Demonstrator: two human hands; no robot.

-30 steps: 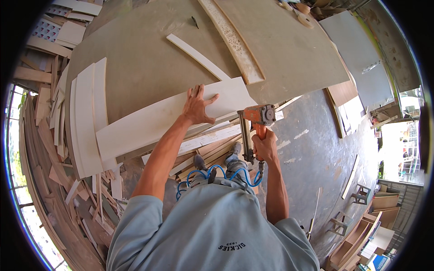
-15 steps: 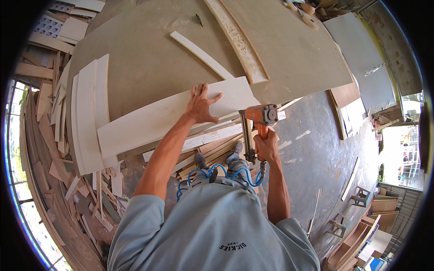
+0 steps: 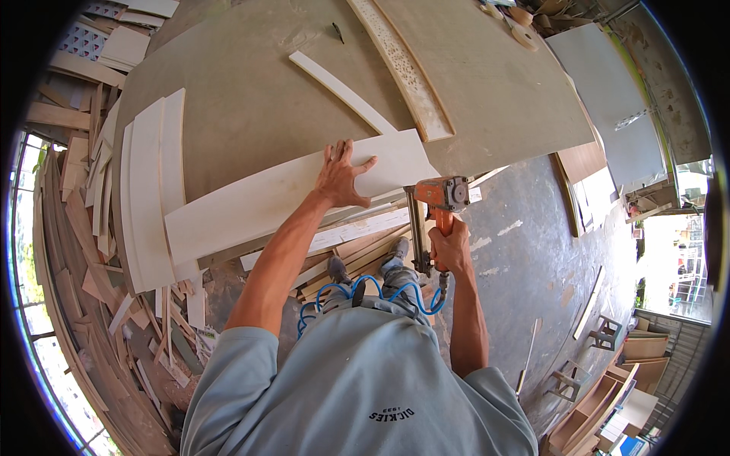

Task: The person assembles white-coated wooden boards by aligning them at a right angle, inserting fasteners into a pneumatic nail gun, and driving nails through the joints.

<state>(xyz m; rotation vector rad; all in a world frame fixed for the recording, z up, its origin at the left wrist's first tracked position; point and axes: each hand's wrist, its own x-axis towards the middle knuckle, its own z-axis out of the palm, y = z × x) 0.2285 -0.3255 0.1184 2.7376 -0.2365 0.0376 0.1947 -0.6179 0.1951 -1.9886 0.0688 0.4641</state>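
Note:
My left hand (image 3: 344, 176) lies on a long white board (image 3: 251, 194), its fingers spread across the top near the right end. The board rests along the near edge of a large brown-grey worktable (image 3: 251, 91). My right hand (image 3: 451, 247) is wrapped around the handle of an orange pneumatic nail gun (image 3: 439, 193). The gun's nose is at the board's near right corner; whether it touches cannot be made out. A coiled blue air hose (image 3: 365, 281) runs from the base of the gun across my front.
On the table lie a narrow white strip (image 3: 342, 91), a wood-edged channel (image 3: 407, 72) and several white boards (image 3: 148, 182) at the left. Wood offcuts (image 3: 84, 228) are heaped beyond the left edge. Two small stools (image 3: 606, 332) stand on the grey floor at right.
Almost nothing differs. The view has shifted very slightly; both hands, the board and the nail gun keep their places.

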